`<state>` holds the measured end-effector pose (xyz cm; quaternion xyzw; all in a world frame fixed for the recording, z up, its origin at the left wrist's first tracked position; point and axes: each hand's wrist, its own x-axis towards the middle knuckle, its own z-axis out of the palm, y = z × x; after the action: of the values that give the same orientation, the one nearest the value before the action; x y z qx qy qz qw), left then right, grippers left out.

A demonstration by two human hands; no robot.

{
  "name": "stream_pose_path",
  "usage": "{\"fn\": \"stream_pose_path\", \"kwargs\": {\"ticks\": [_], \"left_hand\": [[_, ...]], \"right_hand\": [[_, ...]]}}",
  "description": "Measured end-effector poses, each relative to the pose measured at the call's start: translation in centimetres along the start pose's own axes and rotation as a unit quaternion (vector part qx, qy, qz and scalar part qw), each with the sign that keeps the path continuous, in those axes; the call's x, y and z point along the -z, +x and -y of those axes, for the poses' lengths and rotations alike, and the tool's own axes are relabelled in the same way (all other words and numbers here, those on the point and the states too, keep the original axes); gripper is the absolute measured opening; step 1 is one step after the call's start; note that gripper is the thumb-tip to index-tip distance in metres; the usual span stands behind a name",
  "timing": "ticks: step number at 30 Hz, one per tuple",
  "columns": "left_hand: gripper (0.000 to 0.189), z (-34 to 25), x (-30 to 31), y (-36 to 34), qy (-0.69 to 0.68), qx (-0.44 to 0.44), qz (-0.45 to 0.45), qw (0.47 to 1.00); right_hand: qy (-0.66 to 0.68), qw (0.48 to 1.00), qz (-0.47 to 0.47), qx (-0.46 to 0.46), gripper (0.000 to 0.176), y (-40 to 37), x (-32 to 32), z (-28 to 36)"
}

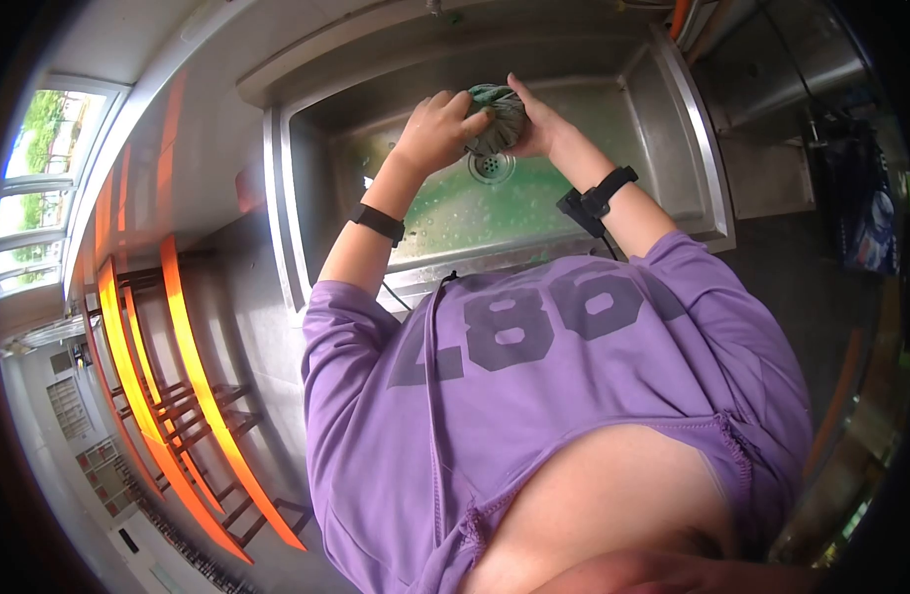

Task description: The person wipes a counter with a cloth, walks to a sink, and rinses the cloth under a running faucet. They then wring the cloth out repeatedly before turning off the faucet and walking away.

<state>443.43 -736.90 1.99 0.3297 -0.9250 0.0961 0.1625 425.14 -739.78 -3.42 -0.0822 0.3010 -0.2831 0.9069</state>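
Note:
Over the sink basin [564,213], a bunched grey-green cloth [502,121] is held between my two hands. My left hand [440,129] is closed on its left side, fingers curled over the top. From the right, my right hand [540,123] cups the cloth, one digit stretched up along its far edge. The cloth hides the rest of the right fingers. Just below the bundle, the round drain strainer [492,167] shows in the wet sink floor, which has droplets on it.
The sink's metal rim [277,213] runs along the left side. Orange benches or tables [193,346] with dark legs stand further left, near windows [44,198]. A dark bag-like item [864,203] hangs at the far right.

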Motion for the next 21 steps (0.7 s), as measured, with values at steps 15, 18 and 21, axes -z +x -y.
{"fn": "stream_pose_path", "kwargs": {"ticks": [15,18,21], "left_hand": [[0.078,-2.2,-3.4,1.5,-0.301,0.353,0.006,0.886],[0.079,-1.2,-4.6,1.0,-0.379,0.329,0.006,0.865],[0.081,-0.3,-6.0,0.5,-0.444,0.314,-0.003,0.839]], "right_hand": [[-0.283,0.784,-0.243,0.497,0.022,2.5,-0.8,0.2],[-0.339,0.739,-0.265,0.518,0.026,1.9,-1.5,0.1],[-0.434,0.667,-0.303,0.524,0.027,1.6,-2.2,0.4]]}}
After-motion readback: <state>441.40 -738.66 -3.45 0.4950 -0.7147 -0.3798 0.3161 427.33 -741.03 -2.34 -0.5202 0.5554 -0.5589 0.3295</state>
